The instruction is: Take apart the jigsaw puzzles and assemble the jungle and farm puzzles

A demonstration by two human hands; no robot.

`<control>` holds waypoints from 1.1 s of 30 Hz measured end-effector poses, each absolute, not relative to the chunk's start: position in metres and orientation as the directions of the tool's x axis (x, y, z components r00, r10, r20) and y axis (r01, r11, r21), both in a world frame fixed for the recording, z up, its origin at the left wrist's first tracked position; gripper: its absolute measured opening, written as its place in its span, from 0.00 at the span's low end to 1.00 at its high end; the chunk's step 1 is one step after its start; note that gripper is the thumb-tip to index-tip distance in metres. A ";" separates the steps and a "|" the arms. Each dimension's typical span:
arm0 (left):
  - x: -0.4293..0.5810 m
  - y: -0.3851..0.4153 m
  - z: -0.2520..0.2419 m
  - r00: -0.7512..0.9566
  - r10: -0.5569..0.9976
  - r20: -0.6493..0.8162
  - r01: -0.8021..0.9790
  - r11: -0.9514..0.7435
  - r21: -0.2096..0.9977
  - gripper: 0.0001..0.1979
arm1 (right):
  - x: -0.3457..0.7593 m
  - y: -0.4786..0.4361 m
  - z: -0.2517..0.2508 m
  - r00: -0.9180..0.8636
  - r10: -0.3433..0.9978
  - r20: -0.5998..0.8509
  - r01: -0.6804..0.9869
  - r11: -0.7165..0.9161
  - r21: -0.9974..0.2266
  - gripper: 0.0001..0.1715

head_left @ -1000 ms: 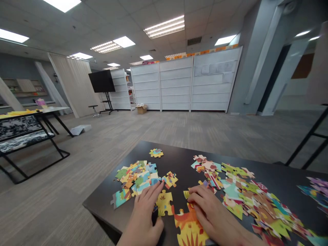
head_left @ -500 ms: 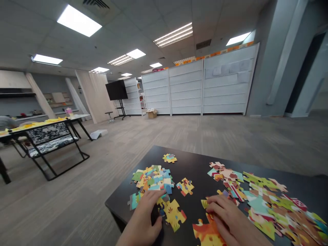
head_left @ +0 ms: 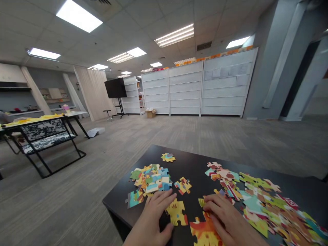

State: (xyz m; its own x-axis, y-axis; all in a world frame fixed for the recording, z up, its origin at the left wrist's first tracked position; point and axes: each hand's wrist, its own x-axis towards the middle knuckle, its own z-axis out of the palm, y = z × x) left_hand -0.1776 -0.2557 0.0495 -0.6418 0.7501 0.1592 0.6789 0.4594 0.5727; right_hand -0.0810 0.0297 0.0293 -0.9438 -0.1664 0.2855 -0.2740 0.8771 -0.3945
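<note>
My left hand (head_left: 155, 216) is palm down over the black table, fingers stretched out and thumb apart. Its fingertips reach the upper left edge of a yellow puzzle piece (head_left: 177, 212). My right hand (head_left: 227, 217) curls over an orange and yellow puzzle section (head_left: 205, 233), partly covering it. At its fingertips is a small yellow-green puzzle piece (head_left: 201, 202); the right thumb is hidden. Beyond my left hand lies a heap of mixed puzzle pieces (head_left: 153, 179). A yellow piece with red and brown marks (head_left: 183, 185) rests between the hands, farther off.
Many overlapping pieces (head_left: 269, 201) spread over the right side of the black table (head_left: 191, 164). One lone piece (head_left: 168, 157) lies near the far edge. Across the carpet stand white shelf panels (head_left: 184, 90), a screen on a stand (head_left: 115, 89) and a patterned bench (head_left: 47, 133).
My left hand has moved right, off the heap's near edge and onto the yellow piece. That piece has turned a little and sits straighter. The right hand keeps its place on the orange section.
</note>
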 end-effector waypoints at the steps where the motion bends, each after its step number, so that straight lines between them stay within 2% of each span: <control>1: -0.180 -0.260 0.049 -0.650 0.737 0.185 0.683 0.459 0.568 0.41 | -0.081 0.029 0.031 -0.944 -0.168 0.283 -0.275 0.876 -0.396 0.13; 4: -0.185 -0.271 0.051 -0.674 0.696 0.248 0.693 0.479 0.539 0.37 | -0.081 0.028 0.033 -0.945 -0.168 0.282 -0.275 0.874 -0.401 0.13; 7: -0.187 -0.277 0.056 -0.688 0.688 0.230 0.684 0.511 0.521 0.32 | -0.080 0.030 0.030 -0.940 -0.159 0.302 -0.277 0.874 -0.399 0.13; 11: -0.188 -0.276 0.056 -0.707 0.678 0.202 0.660 0.530 0.532 0.32 | -0.081 0.034 0.031 -0.886 -0.100 0.452 -0.277 0.897 -0.345 0.14; 13: -0.189 -0.275 0.053 -0.719 0.664 0.205 0.649 0.535 0.541 0.32 | -0.084 0.029 0.040 -0.870 -0.120 0.479 -0.299 0.900 -0.318 0.14; 16: -0.189 -0.273 0.050 -0.733 0.651 0.200 0.635 0.548 0.545 0.31 | -0.092 0.005 0.058 -0.910 -0.215 0.353 -0.348 0.861 -0.371 0.16; 19: -0.187 -0.273 0.050 -0.734 0.652 0.187 0.634 0.561 0.532 0.30 | -0.104 -0.027 0.067 -0.949 -0.275 0.153 -0.314 0.814 -0.489 0.27; 21: -0.187 -0.276 0.051 -0.730 0.660 0.178 0.634 0.557 0.536 0.29 | -0.112 -0.042 0.067 -0.957 -0.273 0.099 -0.282 0.793 -0.540 0.32; 26: -0.193 -0.283 0.053 -0.758 0.629 0.172 0.592 0.554 0.585 0.12 | -0.117 -0.041 0.071 -0.960 -0.248 0.129 -0.275 0.756 -0.594 0.33; 30: -0.192 -0.269 0.049 -0.812 0.551 0.192 0.547 0.606 0.578 0.14 | -0.110 -0.019 0.072 -0.969 -0.132 0.208 -0.233 0.765 -0.600 0.26; 33: -0.185 -0.250 0.040 -0.853 0.502 0.139 0.488 0.678 0.549 0.13 | -0.107 -0.008 0.060 -0.960 -0.053 0.275 -0.207 0.796 -0.569 0.21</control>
State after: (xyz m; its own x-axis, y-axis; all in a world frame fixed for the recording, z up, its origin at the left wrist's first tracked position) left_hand -0.1847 -0.2502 0.0403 -0.8535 0.5023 0.1386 0.4885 0.6785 0.5487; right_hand -0.1071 -0.0079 0.0603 -0.9601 -0.0529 0.2746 -0.2065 0.7960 -0.5690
